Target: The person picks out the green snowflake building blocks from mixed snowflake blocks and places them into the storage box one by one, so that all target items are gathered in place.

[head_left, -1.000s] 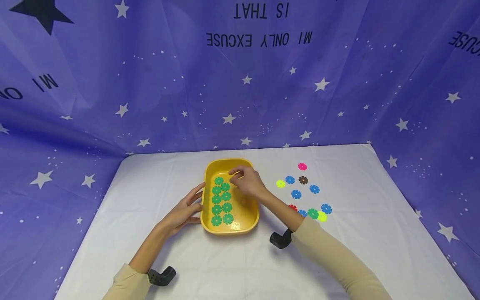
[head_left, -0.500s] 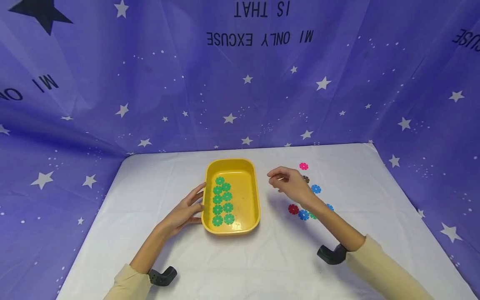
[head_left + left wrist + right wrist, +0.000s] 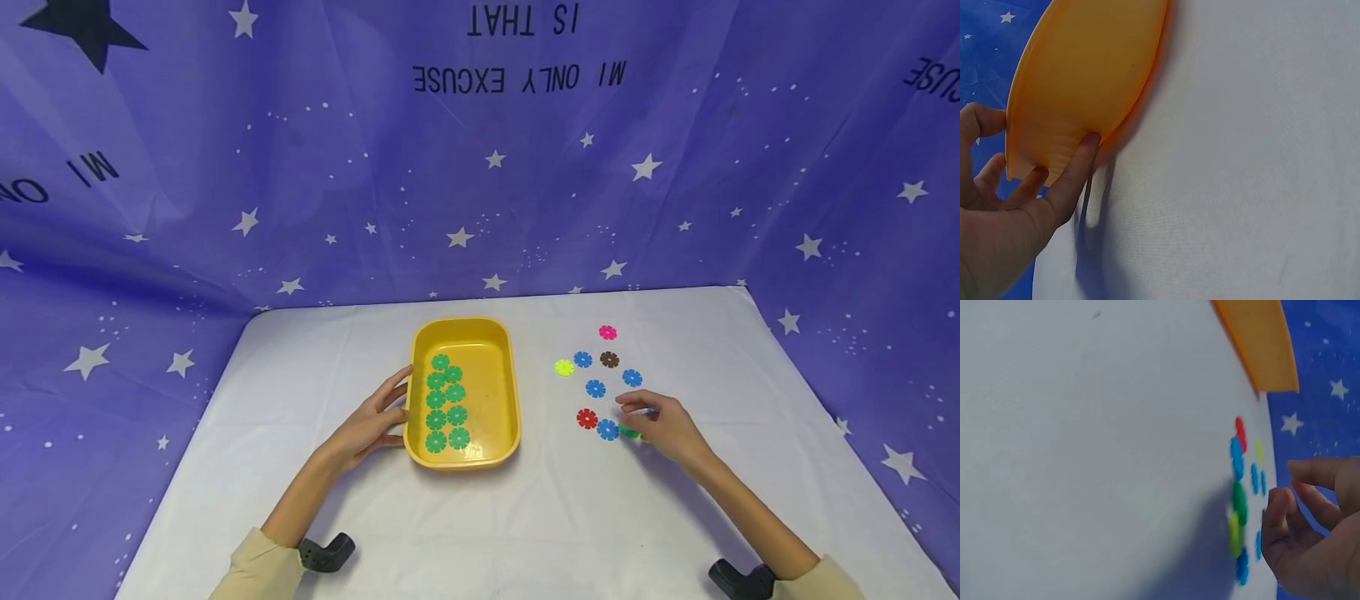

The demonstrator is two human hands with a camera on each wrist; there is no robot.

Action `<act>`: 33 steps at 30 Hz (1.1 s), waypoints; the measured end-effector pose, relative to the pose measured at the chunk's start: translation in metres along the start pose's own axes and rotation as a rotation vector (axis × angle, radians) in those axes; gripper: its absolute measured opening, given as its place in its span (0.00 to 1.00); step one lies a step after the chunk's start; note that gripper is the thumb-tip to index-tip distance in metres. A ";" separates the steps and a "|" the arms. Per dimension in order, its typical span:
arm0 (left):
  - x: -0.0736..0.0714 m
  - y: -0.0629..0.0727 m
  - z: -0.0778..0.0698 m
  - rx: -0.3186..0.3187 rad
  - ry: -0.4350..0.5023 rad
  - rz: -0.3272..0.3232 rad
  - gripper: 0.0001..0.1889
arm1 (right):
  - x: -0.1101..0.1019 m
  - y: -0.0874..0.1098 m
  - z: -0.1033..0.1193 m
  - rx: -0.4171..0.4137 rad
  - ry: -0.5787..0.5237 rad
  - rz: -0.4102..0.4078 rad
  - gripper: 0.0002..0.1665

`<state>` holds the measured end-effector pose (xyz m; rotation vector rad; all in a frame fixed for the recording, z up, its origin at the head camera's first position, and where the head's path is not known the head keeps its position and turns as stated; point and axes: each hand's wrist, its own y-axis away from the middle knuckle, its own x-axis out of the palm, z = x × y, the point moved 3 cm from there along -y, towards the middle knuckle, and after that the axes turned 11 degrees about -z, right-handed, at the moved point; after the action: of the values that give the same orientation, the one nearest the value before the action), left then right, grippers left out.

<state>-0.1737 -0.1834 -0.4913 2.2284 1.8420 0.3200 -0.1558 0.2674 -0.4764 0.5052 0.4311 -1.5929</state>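
Note:
A yellow plastic tray (image 3: 512,392) stands on the white cloth, with several green snowflake discs (image 3: 436,442) lying in two columns along its left half. My left hand (image 3: 365,429) rests its spread fingers against the tray's left outer wall; the left wrist view shows thumb and fingertips on that wall. Over the loose discs at the right hovers my right hand (image 3: 671,429), loosely curved, with a gap between thumb and fingers and nothing held. Below its fingertips a green disc (image 3: 628,431) shows partly. A blue disc (image 3: 608,429) and a red disc (image 3: 587,418) lie just left of it.
Farther back lie a pink disc (image 3: 607,332), a brown disc (image 3: 610,359), a yellow-green disc (image 3: 564,367) and several more blue discs (image 3: 596,388). A purple star-patterned curtain (image 3: 480,192) rises behind and beside the cloth-covered table (image 3: 525,533).
My right hand has moved out of the tray to the right, over the loose discs by the green one. The left hand has stayed at the tray's wall.

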 end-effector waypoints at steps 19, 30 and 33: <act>0.001 0.000 0.000 0.004 -0.003 0.000 0.42 | -0.003 -0.001 -0.037 0.022 0.176 -0.030 0.21; 0.000 0.001 0.001 0.003 0.004 0.000 0.41 | -0.004 -0.003 -0.032 0.099 0.117 -0.001 0.12; -0.001 0.000 0.000 0.004 -0.001 0.005 0.41 | -0.005 -0.003 -0.029 0.142 0.060 0.005 0.12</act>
<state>-0.1736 -0.1841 -0.4917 2.2356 1.8393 0.3163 -0.1568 0.2880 -0.4973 0.6633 0.3634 -1.6136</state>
